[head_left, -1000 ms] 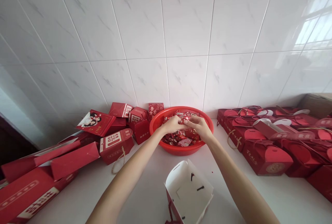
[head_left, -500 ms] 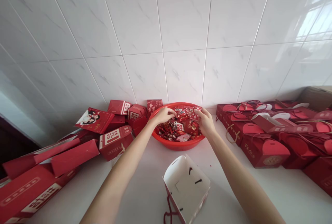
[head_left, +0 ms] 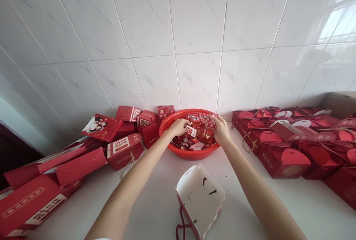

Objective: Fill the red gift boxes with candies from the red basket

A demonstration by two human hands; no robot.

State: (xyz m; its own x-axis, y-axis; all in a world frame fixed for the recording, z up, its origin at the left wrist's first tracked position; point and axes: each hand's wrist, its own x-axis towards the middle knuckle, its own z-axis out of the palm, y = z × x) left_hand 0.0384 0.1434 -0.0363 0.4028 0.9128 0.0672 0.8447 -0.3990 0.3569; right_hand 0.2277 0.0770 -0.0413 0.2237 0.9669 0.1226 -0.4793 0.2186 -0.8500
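Far L of both grips, red cardboard boxes (head_left: 119,152), flat-sided, sharp-edged, tumbled abt. Now the left hand (head_left: 178,128): fingers curled, dipped into the red plastic basket (head_left: 193,155), a round one w/ mesh sides. At its fingertips, a white packet (head_left: 191,132) w/ red heart; can't tell if pinched or just touched. Btwn the hands, shiny, crinkly red packets (head_left: 205,135) piled inside. Nearer the person than either grip, an open-topped carton (head_left: 201,203), smooth white inside, dark red cord (head_left: 183,226) on its L. And here's the dotted packet (head_left: 211,123), red w/ white spots, pinched by the right hand (head_left: 223,130) over the basket's R side. Far R of that grip, rows of glossy boxes (head_left: 289,162) w/ rounded flaps.
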